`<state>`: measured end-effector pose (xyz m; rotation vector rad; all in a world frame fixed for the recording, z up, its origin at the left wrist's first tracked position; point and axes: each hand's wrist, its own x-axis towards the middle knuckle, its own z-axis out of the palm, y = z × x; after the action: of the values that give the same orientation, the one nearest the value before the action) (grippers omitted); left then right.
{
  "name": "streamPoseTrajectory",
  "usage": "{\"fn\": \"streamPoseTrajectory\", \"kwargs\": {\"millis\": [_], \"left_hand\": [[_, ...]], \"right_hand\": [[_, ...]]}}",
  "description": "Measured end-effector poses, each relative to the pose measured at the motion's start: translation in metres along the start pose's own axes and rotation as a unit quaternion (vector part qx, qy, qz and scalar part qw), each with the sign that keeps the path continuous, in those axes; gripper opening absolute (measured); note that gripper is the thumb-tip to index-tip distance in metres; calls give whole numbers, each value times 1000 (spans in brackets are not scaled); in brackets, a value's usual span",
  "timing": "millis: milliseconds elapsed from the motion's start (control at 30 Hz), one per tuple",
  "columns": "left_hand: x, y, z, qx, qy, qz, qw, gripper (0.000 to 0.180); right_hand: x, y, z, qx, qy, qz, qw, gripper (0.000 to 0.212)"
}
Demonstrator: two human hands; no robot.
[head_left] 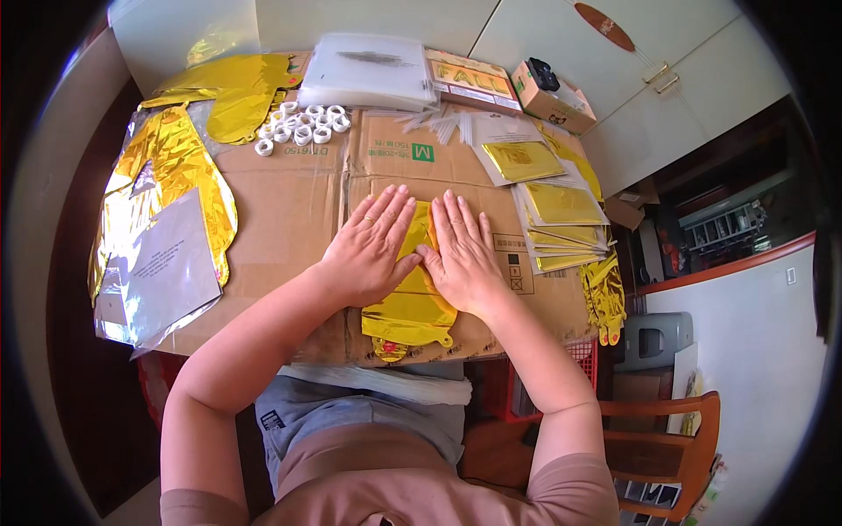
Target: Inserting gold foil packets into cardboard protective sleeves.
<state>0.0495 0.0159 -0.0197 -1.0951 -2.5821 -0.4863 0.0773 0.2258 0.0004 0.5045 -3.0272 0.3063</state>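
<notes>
- Head view: the gold foil piece (408, 311) is lying beneath and between the left hand (373, 247) and the right hand (463, 258), neither nearer, its long axis running away from the body.
- Grip: both hands are resting open and flat on it, grasping nothing.
- Gold packets (566, 203) are lying right of the grip.

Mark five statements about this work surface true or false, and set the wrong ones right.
1. The left hand and right hand both rest on a gold foil piece. True.
2. The white rings lie at the right edge of the cardboard. False: the rings lie left of its middle, toward the far side.
3. Flat gold packets are piled on the right. True.
4. The red basket stands on the cardboard. False: it is below the near edge.
5. A stack of clear plastic sheets lies at the far side. True.
</notes>
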Motion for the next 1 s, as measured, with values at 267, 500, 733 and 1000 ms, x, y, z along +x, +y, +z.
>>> {"fn": "streamPoseTrajectory", "kwargs": {"millis": [267,500,733,1000], "left_hand": [[-5,-1,-8,36,-26,-29,999,84],[-6,-2,-18,34,-71,-29,996,94],[-5,-4,-23,36,-100,-23,994,97],[-4,-4,-22,50,-115,-26,992,98]], "right_hand": [[-2,0,2,-18,-5,13,1000,78],[-3,1,0,-32,-17,14,999,81],[-3,2,-4,-11,-32,13,999,81],[-7,3,-28,84,19,-15,996,76]]}}
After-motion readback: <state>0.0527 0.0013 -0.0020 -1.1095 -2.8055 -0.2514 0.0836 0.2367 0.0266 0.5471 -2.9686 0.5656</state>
